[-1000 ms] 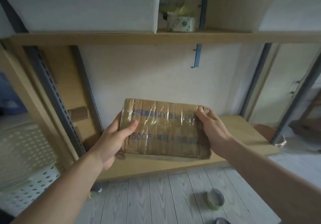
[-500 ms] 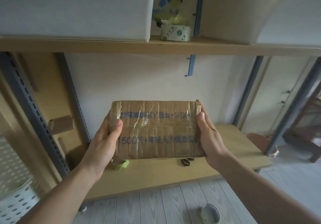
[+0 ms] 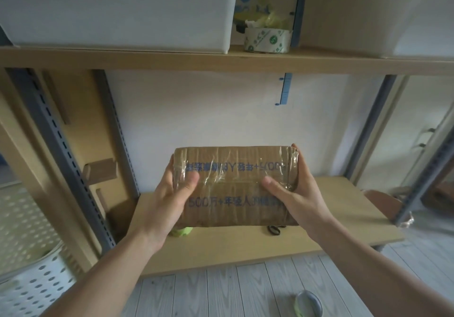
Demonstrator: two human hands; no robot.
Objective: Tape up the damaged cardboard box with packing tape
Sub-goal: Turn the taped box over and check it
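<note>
Taped box held above desk, left hand and right hand gripping its ends, thumbs in front.

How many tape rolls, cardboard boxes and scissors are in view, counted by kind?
cardboard box: 1
tape rolls: 3 (white roll on the upper shelf, green roll partly hidden behind the box, roll on the floor)
scissors: 1, only the handles showing
Total: 5

Upper shelf holds tape roll; lower shelf, scissors.
</note>
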